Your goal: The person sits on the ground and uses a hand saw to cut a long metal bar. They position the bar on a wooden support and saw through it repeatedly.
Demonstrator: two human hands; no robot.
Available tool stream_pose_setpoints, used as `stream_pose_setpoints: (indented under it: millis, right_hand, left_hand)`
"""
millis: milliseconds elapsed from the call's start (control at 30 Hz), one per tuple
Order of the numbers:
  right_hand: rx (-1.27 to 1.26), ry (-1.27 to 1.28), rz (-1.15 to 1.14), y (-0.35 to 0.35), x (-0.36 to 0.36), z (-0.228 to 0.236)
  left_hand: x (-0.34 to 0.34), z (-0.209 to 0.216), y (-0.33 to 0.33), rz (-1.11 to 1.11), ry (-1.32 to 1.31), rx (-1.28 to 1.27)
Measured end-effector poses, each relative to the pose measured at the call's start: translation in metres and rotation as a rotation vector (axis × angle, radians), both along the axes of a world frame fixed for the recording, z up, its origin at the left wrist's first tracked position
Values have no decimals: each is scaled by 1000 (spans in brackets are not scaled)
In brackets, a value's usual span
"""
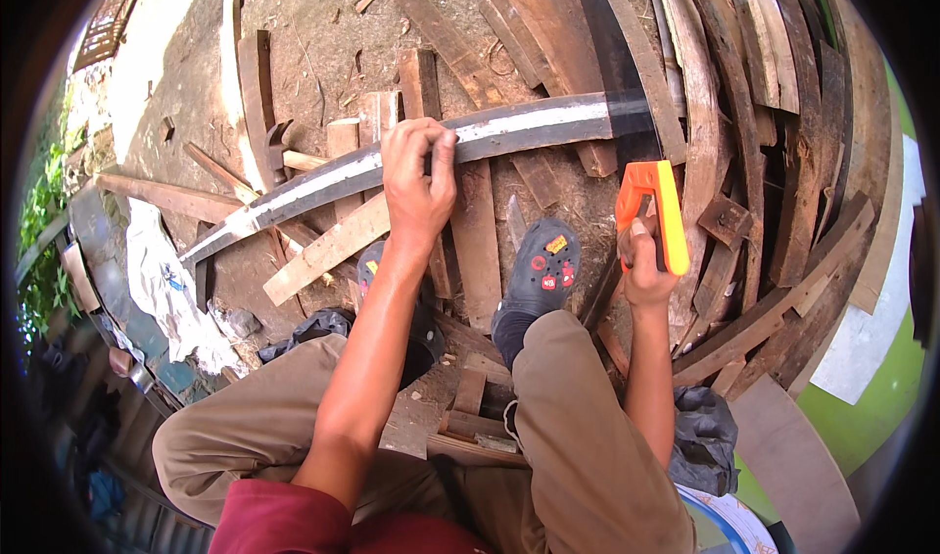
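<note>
A long dark board with a white painted stripe (pixel 323 180) lies across other wood in front of me. My left hand (pixel 419 167) is closed over its middle, fingers bent on the upper edge. My right hand (pixel 646 260) grips the orange and yellow handle of a handsaw (pixel 669 216). From the handle the saw's blade runs away from me as a dark, smeared band, crossing the board near its right end. Whether its teeth touch the board cannot be made out. Beneath the board, between my hands, is my grey clog (pixel 540 265).
Loose planks (pixel 470 251) lie beneath and beyond the board. A hammer (pixel 277 153) rests near its left part. Stacked boards (pixel 744 84) fill the right side. A white cloth (pixel 166 280) lies at left, and a black plastic bag (pixel 707 437) is beside my right forearm.
</note>
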State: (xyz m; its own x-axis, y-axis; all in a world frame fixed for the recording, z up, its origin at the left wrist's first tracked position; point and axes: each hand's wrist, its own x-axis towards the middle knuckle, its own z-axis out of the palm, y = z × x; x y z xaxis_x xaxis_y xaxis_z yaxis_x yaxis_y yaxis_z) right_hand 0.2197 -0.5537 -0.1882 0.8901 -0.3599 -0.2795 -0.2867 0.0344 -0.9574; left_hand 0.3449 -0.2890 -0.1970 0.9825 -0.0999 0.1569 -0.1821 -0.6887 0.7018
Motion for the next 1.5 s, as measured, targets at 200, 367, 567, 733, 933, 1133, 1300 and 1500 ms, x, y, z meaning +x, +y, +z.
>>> stream_pose_setpoints:
  millis: [200,367,567,733,933,1133,1300,1500]
  right_hand:
    - [-26,-11,36,-3,0,-1]
    - [4,-16,19,-3,-1,-3]
    - [-10,28,-22,-5,3,3]
    - [-8,24,-10,0,1,3]
    - [72,48,-5,-1,1,5]
    - [128,25,-55,0,4,7]
    - [215,-7,-72,-5,2,3]
    - [-228,-8,83,0,10,12]
  left_hand:
    - [-5,-6,-20,-127,-111,168]
    - [-4,-16,-27,-164,-134,198]
    - [-6,-21,-39,-77,-115,247]
    - [45,-2,-39,367,92,-180]
    - [46,-11,-73,-148,-71,139]
    - [46,-21,-117,-113,130,409]
    - [55,-6,-122,-179,355,486]
    - [76,3,-139,-140,596,472]
